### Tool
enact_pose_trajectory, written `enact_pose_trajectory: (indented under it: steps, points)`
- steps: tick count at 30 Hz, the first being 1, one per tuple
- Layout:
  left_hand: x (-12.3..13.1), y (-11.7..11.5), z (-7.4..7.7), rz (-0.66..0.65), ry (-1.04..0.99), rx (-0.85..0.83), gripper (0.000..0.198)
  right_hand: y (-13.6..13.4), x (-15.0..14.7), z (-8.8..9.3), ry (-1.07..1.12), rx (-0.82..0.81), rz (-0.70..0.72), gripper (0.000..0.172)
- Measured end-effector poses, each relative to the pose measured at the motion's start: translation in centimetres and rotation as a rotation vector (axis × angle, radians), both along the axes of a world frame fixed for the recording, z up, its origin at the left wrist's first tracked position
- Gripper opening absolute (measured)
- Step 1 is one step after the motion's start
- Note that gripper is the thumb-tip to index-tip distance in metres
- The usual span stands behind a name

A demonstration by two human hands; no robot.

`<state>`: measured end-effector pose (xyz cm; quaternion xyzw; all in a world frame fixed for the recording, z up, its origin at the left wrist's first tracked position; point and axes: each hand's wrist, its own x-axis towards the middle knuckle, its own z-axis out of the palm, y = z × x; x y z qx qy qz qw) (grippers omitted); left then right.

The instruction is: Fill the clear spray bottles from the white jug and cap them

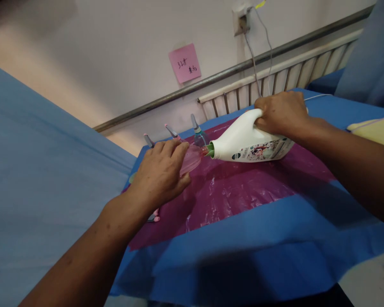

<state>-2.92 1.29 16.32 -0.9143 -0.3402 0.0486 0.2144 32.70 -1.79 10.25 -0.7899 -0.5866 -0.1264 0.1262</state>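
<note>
My right hand [280,111] grips the handle of a white jug [243,143] with a printed label. The jug is tipped onto its side, its green-lined mouth pointing left. My left hand [161,172] is wrapped round a clear pink bottle [191,160], tilted so that its neck meets the jug's mouth. Whether liquid is flowing between them I cannot make out. Just behind stands a clear blue bottle [200,137] with a grey nozzle. A pink and grey spray head [154,216] lies below my left wrist, partly hidden by it.
A purple plastic sheet [224,192] covers part of the blue-draped table [243,230]. More nozzle tops [171,130] rise behind my left hand. A blue curtain [51,170] hangs at left. Cables run from a wall socket [241,20] past a white railing [243,91]. Yellow cloth [376,130] lies right.
</note>
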Motion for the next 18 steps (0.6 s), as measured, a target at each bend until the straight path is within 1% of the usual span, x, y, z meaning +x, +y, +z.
enact_pose_trajectory:
  steps: [3,9,16,18]
  points:
    - [-0.10,0.19,-0.06,-0.016,-0.018,-0.005,0.075,0.03,-0.11,0.02,-0.016,-0.024,-0.056,0.036]
    - [-0.12,0.35,-0.04,-0.026,-0.008,0.010,0.073,0.00,-0.20,0.10,-0.012,-0.020,-0.046,0.035]
    - [0.44,-0.07,0.47,0.005,0.048,0.009,0.072,-0.03,0.06,-0.07,-0.023,-0.006,-0.040,0.038]
    - [0.52,-0.12,0.56,0.008,0.057,0.011,0.072,-0.02,0.18,-0.10,0.006,0.010,0.004,0.038]
